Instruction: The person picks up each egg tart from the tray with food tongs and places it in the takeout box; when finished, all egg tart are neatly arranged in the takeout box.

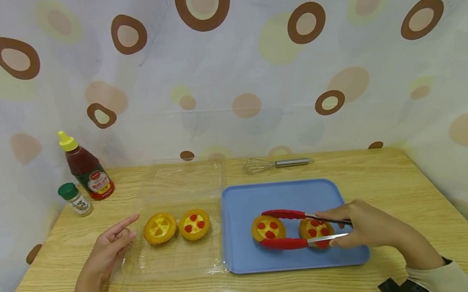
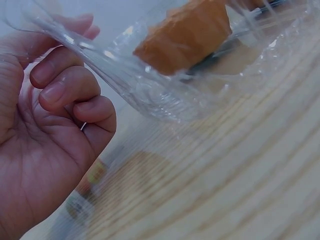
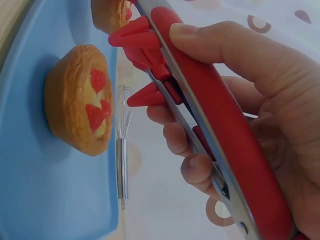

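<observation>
My right hand (image 1: pixel 366 222) holds red-tipped metal tongs (image 3: pixel 215 115) over the blue tray (image 1: pixel 284 191). The tongs' tips lie on either side of the left strawberry-topped tart (image 1: pixel 268 229). A second strawberry tart (image 3: pixel 80 100) sits on the tray beneath the tongs' arms, partly covered by them in the head view. My left hand (image 1: pixel 108 254) pinches the left rim of an opened clear plastic box (image 1: pixel 178 262), index finger stretched out and the other fingers curled. Inside the box are a tart with yellow wedges (image 1: pixel 160 228) and a strawberry tart (image 1: pixel 194 224).
Behind the tray lies a metal whisk (image 1: pixel 294 162). A ketchup-like sauce bottle (image 1: pixel 88 170) with a yellow cap and a green-lidded spice jar (image 1: pixel 76 200) stand at the back left. The box's clear lid (image 1: pixel 185 177) lies folded back towards the patterned curtain (image 1: pixel 214 60).
</observation>
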### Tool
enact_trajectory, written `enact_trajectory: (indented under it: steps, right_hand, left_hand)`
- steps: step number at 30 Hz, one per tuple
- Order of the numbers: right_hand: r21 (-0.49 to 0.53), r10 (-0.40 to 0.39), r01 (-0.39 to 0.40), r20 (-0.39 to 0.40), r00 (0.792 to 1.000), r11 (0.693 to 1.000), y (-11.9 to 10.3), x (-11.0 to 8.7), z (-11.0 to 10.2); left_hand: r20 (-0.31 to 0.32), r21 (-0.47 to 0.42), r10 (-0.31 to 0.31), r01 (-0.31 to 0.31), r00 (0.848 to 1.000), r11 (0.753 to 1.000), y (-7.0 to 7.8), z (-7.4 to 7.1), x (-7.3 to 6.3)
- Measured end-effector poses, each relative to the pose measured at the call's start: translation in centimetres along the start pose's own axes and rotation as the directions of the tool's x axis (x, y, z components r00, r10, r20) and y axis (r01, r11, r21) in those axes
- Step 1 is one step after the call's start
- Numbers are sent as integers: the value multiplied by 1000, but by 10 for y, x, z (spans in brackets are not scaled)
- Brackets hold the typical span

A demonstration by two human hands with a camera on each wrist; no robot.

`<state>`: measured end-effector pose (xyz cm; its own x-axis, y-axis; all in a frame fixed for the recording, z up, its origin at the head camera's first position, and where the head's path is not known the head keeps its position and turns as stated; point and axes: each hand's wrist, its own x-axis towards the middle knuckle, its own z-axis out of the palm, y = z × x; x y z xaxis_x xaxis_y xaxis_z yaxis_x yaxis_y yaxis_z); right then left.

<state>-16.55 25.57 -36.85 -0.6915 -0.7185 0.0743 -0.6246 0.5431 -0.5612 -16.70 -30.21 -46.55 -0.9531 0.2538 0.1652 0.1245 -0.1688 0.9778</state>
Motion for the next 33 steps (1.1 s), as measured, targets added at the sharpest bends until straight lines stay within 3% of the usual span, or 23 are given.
enact_trajectory:
  steps: [15,24,33]
  right_hand:
    - [-11,-118,117,-66,991,993,-17,16,-10]
    - [31,-58,59,-30,998,998,-36,41,-1]
    - [4,-124,124,-7,992,992,-55,72,11]
  left_hand:
    - [-6,25,-10,10,1000,1000,1,0,0]
    - [-12,35,-6,6,1000,999,0,0,1]
    - [-17,15,-9,9,1000,1000,0,1,0]
